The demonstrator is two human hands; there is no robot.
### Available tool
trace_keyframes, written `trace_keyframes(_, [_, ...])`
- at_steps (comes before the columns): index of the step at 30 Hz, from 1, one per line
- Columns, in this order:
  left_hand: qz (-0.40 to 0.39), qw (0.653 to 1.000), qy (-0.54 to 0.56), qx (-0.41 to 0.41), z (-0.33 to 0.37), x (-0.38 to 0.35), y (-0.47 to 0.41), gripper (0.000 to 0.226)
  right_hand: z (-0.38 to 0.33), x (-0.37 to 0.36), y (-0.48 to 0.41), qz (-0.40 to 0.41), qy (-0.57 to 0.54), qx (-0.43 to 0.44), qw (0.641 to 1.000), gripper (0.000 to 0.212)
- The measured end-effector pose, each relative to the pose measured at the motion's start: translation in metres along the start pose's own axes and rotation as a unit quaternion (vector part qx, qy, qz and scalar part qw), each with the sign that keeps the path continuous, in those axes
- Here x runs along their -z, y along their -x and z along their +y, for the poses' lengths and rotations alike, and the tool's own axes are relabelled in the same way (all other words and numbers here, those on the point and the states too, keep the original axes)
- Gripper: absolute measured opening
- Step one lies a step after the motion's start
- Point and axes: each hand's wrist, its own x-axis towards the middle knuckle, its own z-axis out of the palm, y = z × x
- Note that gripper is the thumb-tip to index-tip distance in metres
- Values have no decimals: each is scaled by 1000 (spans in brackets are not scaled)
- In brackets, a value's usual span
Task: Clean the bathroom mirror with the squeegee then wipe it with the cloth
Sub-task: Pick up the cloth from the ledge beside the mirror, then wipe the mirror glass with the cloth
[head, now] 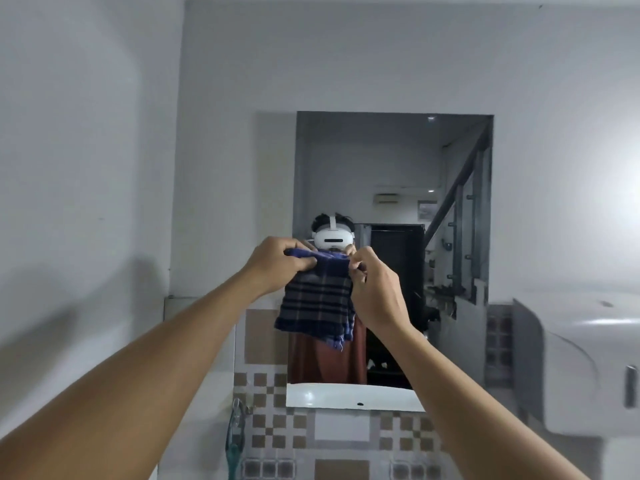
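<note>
Before the mirror (394,174), both arms reach forward and up, and the two hands hold a cloth (317,303) between them at its top edge. The cloth is dark blue with a plaid of lighter lines. It hangs down in loose folds in front of the lower left part of the glass, with a frayed corner at its lowest point.

The left hand (277,263) grips the cloth's upper left corner, fingers curled shut around a bunched roll of fabric, thumb laid along the top. The right hand (375,289) pinches the upper right corner, thumb and forefinger pressed together on the cloth, the other fingers folded in behind. The hands are near each other, with a short stretch of the top hem between them.

The mirror is a frameless rectangle set on a pale wall (104,133). Its glass shows a person in a white headset (333,237) and a reddish-brown garment, with a staircase railing and a dark doorway behind. Whether the cloth touches the glass cannot be told.

Below the mirror runs a white ledge (346,396), with a small dark spot on it. Brown, white and grey tiles (270,424) in a checker pattern cover the wall beneath and to the left. At lower left a green-handled tool (235,441) hangs from a hook on the tiles; it may be the squeegee, but its blade is not visible. On the right a white dispenser (588,368) is mounted on the wall.
</note>
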Motion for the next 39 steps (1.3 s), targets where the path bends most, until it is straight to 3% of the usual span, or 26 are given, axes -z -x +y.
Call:
trace_keyframes(9, [69,996,-43,-36,59,-24,-64,7,9,35,-36,66,-42,4,997,29])
trace_keyframes(15, [141,983,-93,-72,73,-20,-103,9,6,39,-102,131,99,82,983,32])
trace_keyframes(20, [190,967,-142,-90,74,-26,-123,6,8,11,-125,145,212,112,960,20])
trace_keyframes(25, [286,930,-171,-157,53,-25,-126,10,16,-6,-119,137,266,116,947,67])
trace_keyframes(29, [347,899,-215,-161,20,-32,-103,24,19,-7,-123,103,335,115,929,72])
trace_keyframes(33, [323,882,-293,-176,-30,-44,-78,38,17,-14,-127,145,342,126,920,63])
trace_keyframes(39, [189,864,-400,-240,-70,-61,-62,65,13,-25,-138,149,286,173,931,70])
